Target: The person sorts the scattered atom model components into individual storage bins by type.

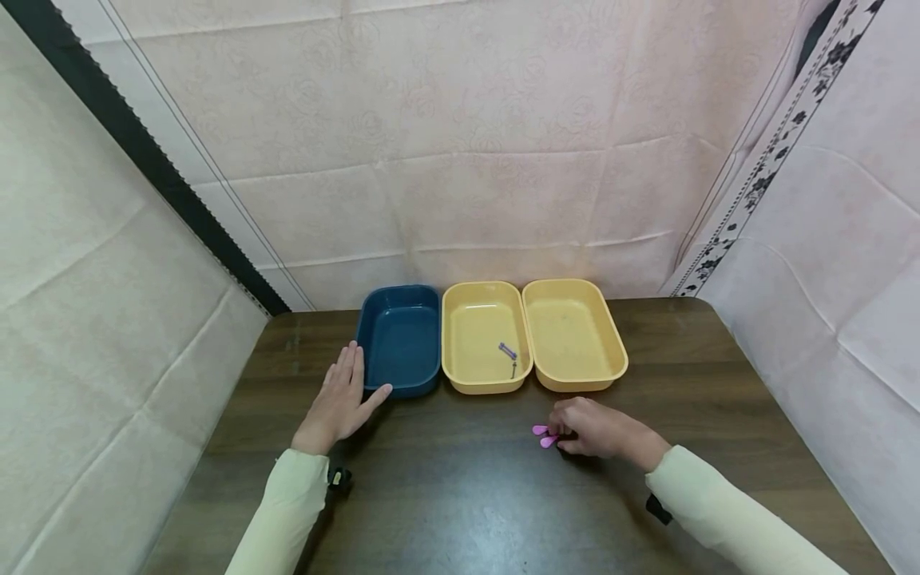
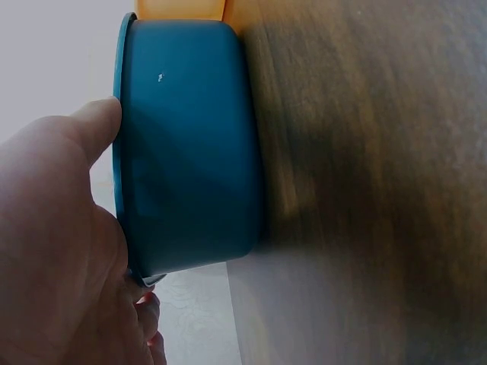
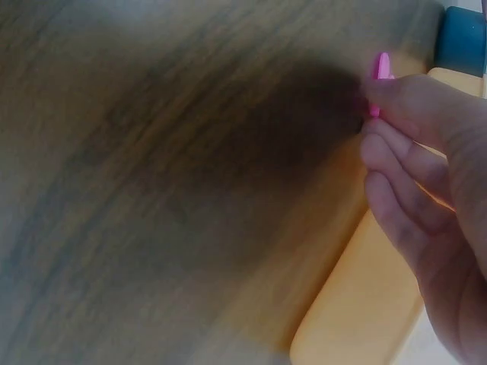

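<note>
My left hand (image 1: 343, 403) rests with straight fingers on the near left corner of a blue tray (image 1: 398, 390). In the left wrist view the thumb lies at the rim of that tray. Over the table, in front of the yellow trays, my right hand (image 1: 592, 430) pinches a small pink object with two rounded ends (image 1: 549, 442) between thumb and fingers. Both ends point left, out of the grip; the rest is hidden by the fingers. The right wrist view shows a pink tip (image 3: 383, 65) sticking out past the thumb.
Right of the blue tray stand a middle yellow tray (image 1: 470, 319) and a right yellow tray (image 1: 575, 319), side by side. A small purple piece (image 1: 507, 350) and a thin dark piece (image 1: 513, 370) lie in the middle one. Cloth (image 1: 467, 200) hangs behind the wooden table (image 1: 446, 495).
</note>
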Tool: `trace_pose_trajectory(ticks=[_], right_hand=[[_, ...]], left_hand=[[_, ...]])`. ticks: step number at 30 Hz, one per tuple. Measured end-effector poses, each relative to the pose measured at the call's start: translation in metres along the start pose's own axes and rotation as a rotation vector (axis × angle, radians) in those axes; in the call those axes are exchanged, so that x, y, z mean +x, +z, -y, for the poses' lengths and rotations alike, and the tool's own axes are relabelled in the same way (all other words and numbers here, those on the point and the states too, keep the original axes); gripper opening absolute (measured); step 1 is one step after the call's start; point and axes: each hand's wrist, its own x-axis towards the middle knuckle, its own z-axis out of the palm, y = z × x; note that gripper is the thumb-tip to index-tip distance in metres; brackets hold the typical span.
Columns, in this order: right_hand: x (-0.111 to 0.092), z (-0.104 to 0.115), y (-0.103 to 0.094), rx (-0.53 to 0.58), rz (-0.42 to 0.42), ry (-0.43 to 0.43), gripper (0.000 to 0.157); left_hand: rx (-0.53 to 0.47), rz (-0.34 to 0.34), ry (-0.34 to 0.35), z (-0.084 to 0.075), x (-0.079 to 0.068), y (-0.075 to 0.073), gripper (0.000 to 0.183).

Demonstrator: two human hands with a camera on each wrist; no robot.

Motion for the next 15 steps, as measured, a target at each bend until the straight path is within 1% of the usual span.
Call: trace_pose_trajectory(ticks=[10,15], right_hand=[[0.0,-0.0016,0.0049,0.096,0.014,0.034,0.015],[-0.0005,0.0039,0.0002,0.12,0.012,0.043,0.018]], left_hand=[[-0.003,0.0,0.003,0.0001,-0.0009,-0.0005,0.105],[-0.003,-0.004,0.006,-0.0007,-0.0011,-0.001,0.105]])
